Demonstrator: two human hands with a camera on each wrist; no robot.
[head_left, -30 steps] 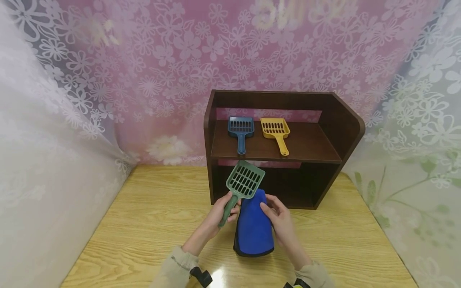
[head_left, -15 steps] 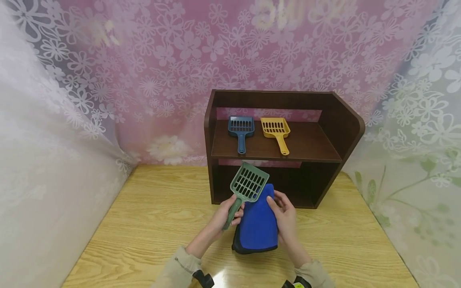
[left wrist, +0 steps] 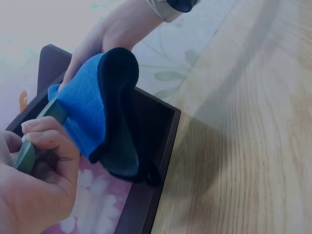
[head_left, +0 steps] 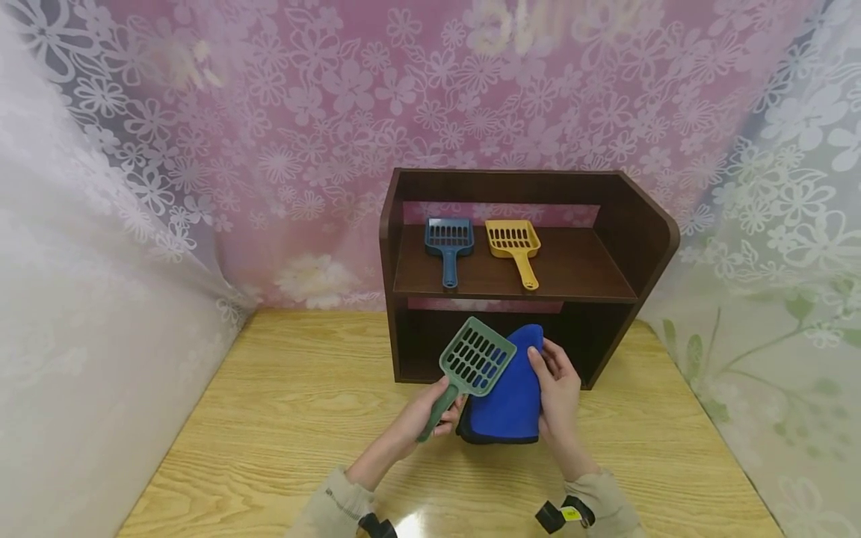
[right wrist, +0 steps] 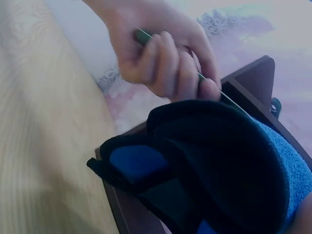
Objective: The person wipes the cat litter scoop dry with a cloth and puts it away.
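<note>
My left hand [head_left: 420,417] grips the handle of a green slotted litter scoop [head_left: 476,357], its head tilted up toward the right. My right hand [head_left: 560,388] pinches the upper right edge of a blue cloth [head_left: 507,403] with dark edging. The cloth hangs behind the scoop's head, and blue shows through the slots. In the left wrist view the folded cloth [left wrist: 85,105] droops beside the scoop's green edge [left wrist: 56,111]. From the right wrist, the left hand [right wrist: 163,53] curls round the handle, and the cloth's dark border [right wrist: 219,109] fills the front.
A dark brown two-tier shelf [head_left: 511,295] stands at the back of the wooden table [head_left: 289,418]. On its upper board lie a blue scoop [head_left: 449,243] and a yellow scoop [head_left: 514,243], handles forward. Floral curtains [head_left: 303,149] hang behind and at both sides.
Both hands have shifted to the right with the scoop and the cloth. The cloth's top has risen and swung right, and its lower edge has lifted. The scoops on the shelf stay put.
</note>
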